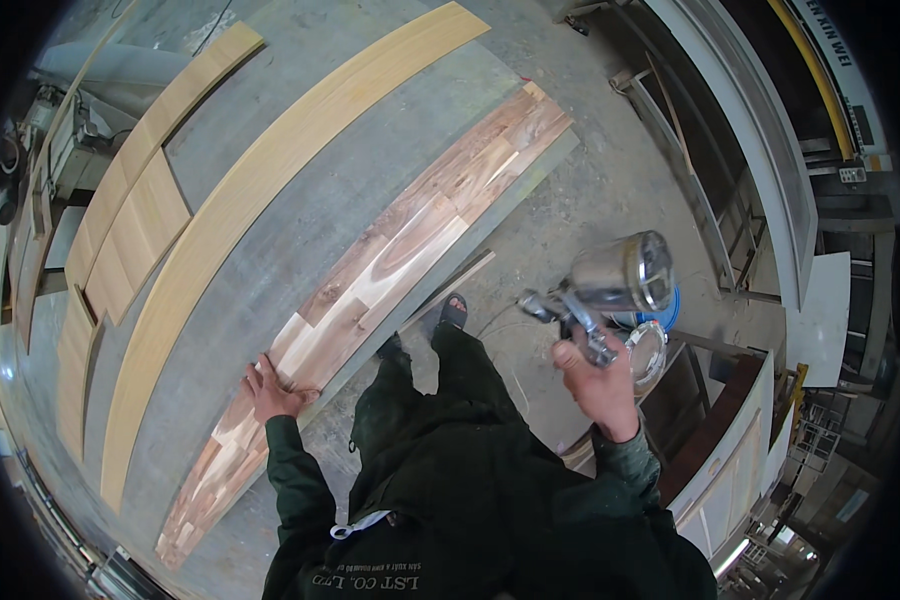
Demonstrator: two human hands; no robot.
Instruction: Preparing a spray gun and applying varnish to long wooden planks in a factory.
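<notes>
My right hand (pixel 600 385) is wrapped round the handle of a spray gun (pixel 575 315), held up to the right of my legs. A shiny metal cup (pixel 620 272) is fixed on the gun. My left hand (pixel 278 392) lies on a long plank (pixel 395 255) of joined reddish and pale wood pieces, its fingers spread across the surface and the thumb toward the near edge. The plank lies at a slant along the near side of a grey table (pixel 370 175). Past it, a long pale yellow board (pixel 260 175) rests on the same table.
Several shorter light wood panels (pixel 135 235) lie at the table's far left. A blue bucket (pixel 660 305) and a clear-looking round container (pixel 648 350) stand beyond my right hand. Metal racks (pixel 705 180) line the right side. A thin wood strip (pixel 450 290) lies beyond my feet.
</notes>
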